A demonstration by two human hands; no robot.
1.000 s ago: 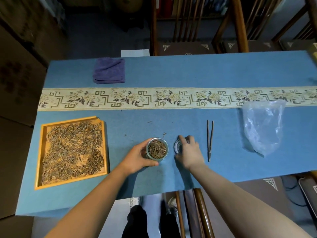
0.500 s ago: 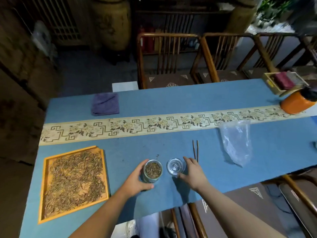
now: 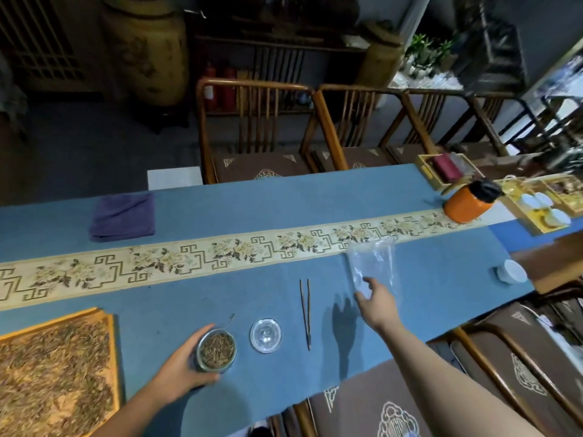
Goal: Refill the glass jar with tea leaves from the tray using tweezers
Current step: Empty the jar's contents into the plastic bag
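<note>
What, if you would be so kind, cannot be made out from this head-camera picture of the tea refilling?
- Tray: its left and near parts are cut off by the picture's edges.
- Glass jar: the left hand wraps its near side, so the fill level is hidden.
- Right hand: whether its fingertips pinch the plastic bag cannot be told.
- Tweezers: tips too thin to judge.

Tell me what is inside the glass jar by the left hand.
The glass jar is open and holds brown tea leaves almost up to its rim. Its bottom is hidden under the leaves, and the left hand covers its near-left wall.
</note>
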